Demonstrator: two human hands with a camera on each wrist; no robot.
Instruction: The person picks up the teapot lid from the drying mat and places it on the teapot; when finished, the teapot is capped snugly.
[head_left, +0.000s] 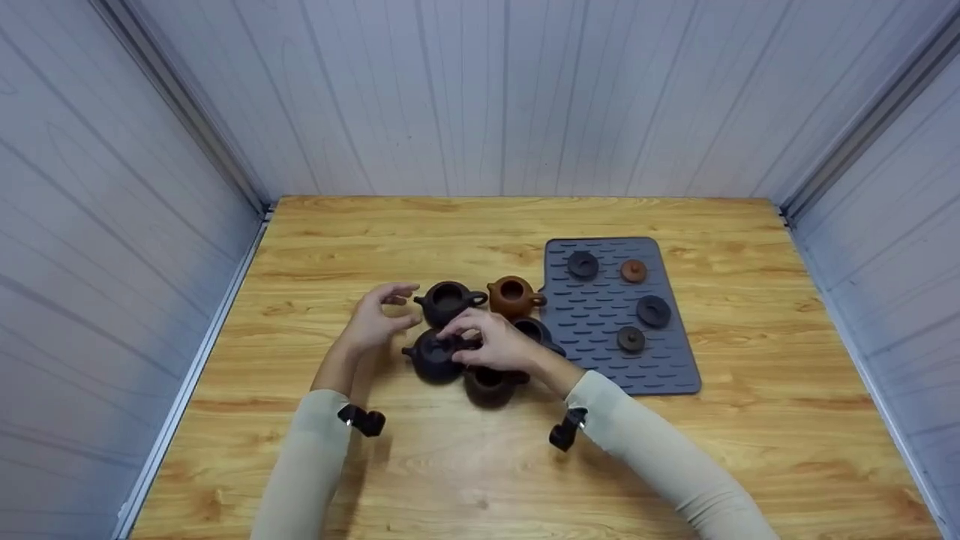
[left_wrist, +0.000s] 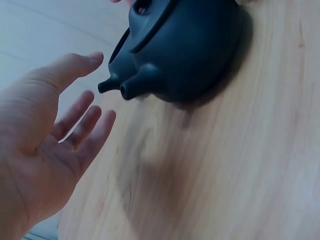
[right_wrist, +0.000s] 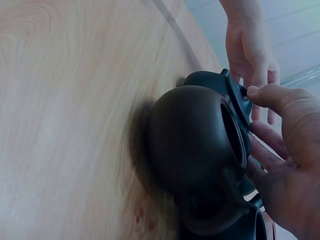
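In the head view, a lidded black teapot (head_left: 435,369) stands at the left front of a cluster of small teapots. My right hand (head_left: 501,346) reaches over it and pinches its lid (right_wrist: 242,104) near the knob with thumb and fingers; the lid sits on the pot's mouth. My left hand (head_left: 369,324) hovers left of the spouts, fingers spread, touching nothing; the left wrist view shows a gap between that hand (left_wrist: 47,135) and the spout. Around stand an uncovered black teapot (head_left: 430,309), an orange-brown teapot (head_left: 512,309), a dark brown teapot (head_left: 486,397) and another dark one, partly hidden by my right hand.
Right of the pots lies a grey ridged mat (head_left: 600,367). On it are two black lids (head_left: 583,265), a reddish lid (head_left: 634,271) and a dark brown lid (head_left: 631,339). All rests on a wooden table (head_left: 450,480) with pale panels (head_left: 480,97) behind and at the sides.
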